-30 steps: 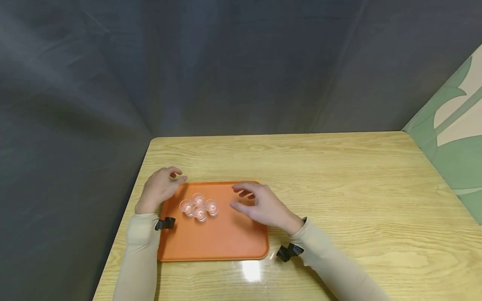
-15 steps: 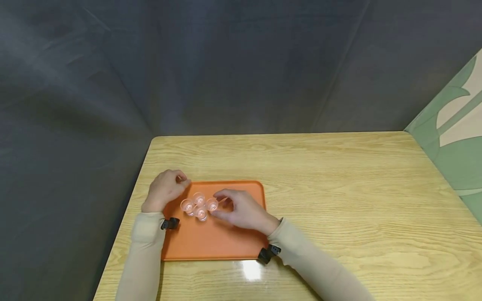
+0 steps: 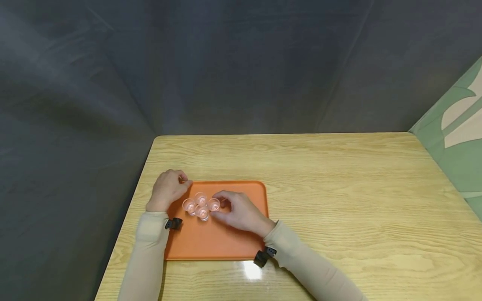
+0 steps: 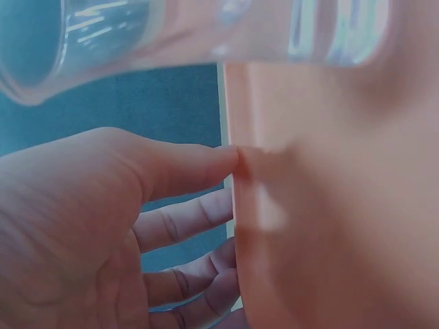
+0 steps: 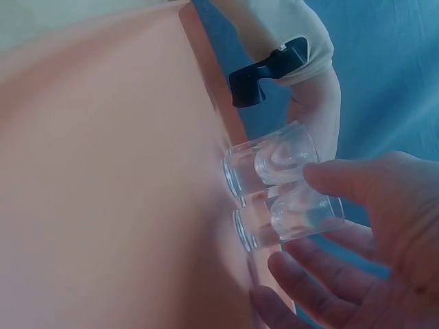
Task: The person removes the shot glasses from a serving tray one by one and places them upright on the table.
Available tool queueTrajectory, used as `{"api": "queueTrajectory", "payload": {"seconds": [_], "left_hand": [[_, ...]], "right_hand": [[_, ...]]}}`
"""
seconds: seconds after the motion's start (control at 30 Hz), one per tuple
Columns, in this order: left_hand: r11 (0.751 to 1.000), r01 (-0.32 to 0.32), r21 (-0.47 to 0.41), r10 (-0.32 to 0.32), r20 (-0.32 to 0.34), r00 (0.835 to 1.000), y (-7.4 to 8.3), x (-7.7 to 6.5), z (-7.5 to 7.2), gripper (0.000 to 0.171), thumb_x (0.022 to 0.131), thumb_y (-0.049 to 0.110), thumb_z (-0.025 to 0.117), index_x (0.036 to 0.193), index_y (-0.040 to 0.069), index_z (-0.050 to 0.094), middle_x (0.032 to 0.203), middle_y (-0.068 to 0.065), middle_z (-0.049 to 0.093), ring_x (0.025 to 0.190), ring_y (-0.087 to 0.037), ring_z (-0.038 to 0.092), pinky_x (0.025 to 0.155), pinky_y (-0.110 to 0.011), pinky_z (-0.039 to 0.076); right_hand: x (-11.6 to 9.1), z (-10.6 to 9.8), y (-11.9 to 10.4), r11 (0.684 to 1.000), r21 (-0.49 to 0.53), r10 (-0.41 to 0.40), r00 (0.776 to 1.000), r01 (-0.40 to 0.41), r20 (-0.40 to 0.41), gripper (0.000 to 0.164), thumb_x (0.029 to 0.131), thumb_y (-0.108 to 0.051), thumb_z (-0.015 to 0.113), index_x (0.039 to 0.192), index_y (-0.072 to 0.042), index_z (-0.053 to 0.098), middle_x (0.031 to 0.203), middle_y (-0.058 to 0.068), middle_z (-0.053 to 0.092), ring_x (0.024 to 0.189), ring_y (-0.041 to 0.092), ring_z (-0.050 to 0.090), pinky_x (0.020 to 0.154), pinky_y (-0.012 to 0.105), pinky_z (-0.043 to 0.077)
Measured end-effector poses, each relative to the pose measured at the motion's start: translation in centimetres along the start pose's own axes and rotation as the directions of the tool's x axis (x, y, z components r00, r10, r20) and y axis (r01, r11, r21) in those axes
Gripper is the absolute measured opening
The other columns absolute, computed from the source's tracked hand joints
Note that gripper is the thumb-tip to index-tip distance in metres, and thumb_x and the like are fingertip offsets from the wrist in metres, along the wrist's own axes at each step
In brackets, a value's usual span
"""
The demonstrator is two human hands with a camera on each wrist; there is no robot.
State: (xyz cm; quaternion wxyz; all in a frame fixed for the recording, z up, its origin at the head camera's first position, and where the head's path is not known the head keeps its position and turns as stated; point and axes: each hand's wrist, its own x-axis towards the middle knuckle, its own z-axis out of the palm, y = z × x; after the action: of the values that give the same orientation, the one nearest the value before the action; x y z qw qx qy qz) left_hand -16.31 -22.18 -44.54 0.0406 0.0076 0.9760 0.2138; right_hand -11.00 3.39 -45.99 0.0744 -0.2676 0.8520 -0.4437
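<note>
Several small clear shot glasses (image 3: 202, 213) stand upright in a tight cluster on an orange tray (image 3: 214, 244). My left hand (image 3: 166, 190) is at the tray's far left corner. In the left wrist view its thumb lies on the rim, with fingers on the outer side, pinching the edge. My right hand (image 3: 241, 212) holds the rightmost glass (image 3: 214, 204), thumb on the near side and fingers on the far side. In the right wrist view that glass (image 5: 298, 214) sits between thumb and fingers, its base at the tray surface, a second glass (image 5: 267, 164) close behind it.
The tray lies on the left part of a light wood-grain table (image 3: 339, 188). A dark curtain (image 3: 241, 67) hangs behind and to the left. Green-and-white patterned fabric (image 3: 455, 121) borders the right side. Black wrist cameras (image 3: 265, 256) are strapped to both sleeves.
My right hand has moved left from above the tray to the rightmost glass and closed round it. My left hand has shifted slightly right onto the tray's corner, its fingers drawing together.
</note>
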Motion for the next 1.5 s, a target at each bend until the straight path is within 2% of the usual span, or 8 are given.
{"api": "queueTrajectory", "payload": {"seconds": [0.13,0.53,1.0,1.2,1.33,1.5], "left_hand": [[1.000,-0.004,-0.005,0.004,-0.003,1.000,0.1,0.0,0.1,0.024,0.098,0.028,0.074,0.105,0.005,0.078,0.106,-0.018,0.073,0.096,-0.037,0.068,0.082,-0.049,0.053],[0.999,0.037,0.009,-0.037,0.022,0.999,0.1,0.0,-0.1,0.027,0.099,0.031,0.073,0.107,0.006,0.077,0.110,-0.018,0.073,0.097,-0.035,0.067,0.082,-0.048,0.054],[1.000,0.024,0.005,-0.024,0.012,1.000,0.1,0.0,0.0,0.026,0.099,0.031,0.074,0.106,0.006,0.077,0.109,-0.017,0.074,0.098,-0.035,0.068,0.083,-0.048,0.053],[1.000,0.019,-0.002,-0.019,0.008,1.000,0.1,0.0,0.1,0.026,0.099,0.030,0.074,0.106,0.006,0.078,0.108,-0.016,0.074,0.096,-0.035,0.068,0.082,-0.047,0.053],[1.000,0.023,-0.002,-0.023,0.008,1.000,0.0,0.0,0.0,0.025,0.099,0.030,0.074,0.105,0.006,0.078,0.108,-0.016,0.074,0.096,-0.034,0.068,0.083,-0.047,0.053],[1.000,0.026,0.000,-0.026,0.010,1.000,0.0,0.0,-0.1,0.026,0.099,0.031,0.074,0.106,0.006,0.077,0.109,-0.016,0.074,0.097,-0.034,0.067,0.084,-0.048,0.053]], "right_hand": [[0.0,0.1,0.1,1.000,0.016,-0.002,1.000,0.002,-0.007,0.031,0.094,-0.024,0.083,0.122,-0.014,0.074,0.105,-0.002,0.077,0.096,0.015,0.072,0.087,0.037,0.058],[0.1,0.0,0.0,1.000,0.026,0.003,1.000,-0.002,-0.028,0.031,0.092,-0.022,0.084,0.119,-0.010,0.076,0.104,0.001,0.078,0.094,0.019,0.073,0.086,0.037,0.058],[-0.3,-1.4,0.3,0.993,0.097,0.071,0.995,-0.064,-0.074,0.031,0.093,-0.022,0.081,0.120,-0.008,0.076,0.103,0.004,0.078,0.094,0.022,0.074,0.085,0.039,0.061],[-0.7,-2.4,0.5,0.988,0.121,0.108,0.988,-0.094,-0.115,0.034,0.093,-0.021,0.083,0.123,-0.006,0.075,0.103,0.006,0.078,0.093,0.025,0.075,0.086,0.043,0.062],[-0.8,-3.0,0.9,0.988,0.134,0.101,0.983,-0.081,-0.152,0.031,0.093,-0.017,0.083,0.121,-0.007,0.076,0.102,0.006,0.077,0.092,0.025,0.075,0.086,0.043,0.063],[-0.9,-3.8,1.3,0.986,0.132,0.129,0.967,-0.101,-0.220,0.032,0.092,-0.019,0.084,0.122,-0.009,0.076,0.105,0.006,0.077,0.091,0.023,0.076,0.085,0.042,0.064]]}}
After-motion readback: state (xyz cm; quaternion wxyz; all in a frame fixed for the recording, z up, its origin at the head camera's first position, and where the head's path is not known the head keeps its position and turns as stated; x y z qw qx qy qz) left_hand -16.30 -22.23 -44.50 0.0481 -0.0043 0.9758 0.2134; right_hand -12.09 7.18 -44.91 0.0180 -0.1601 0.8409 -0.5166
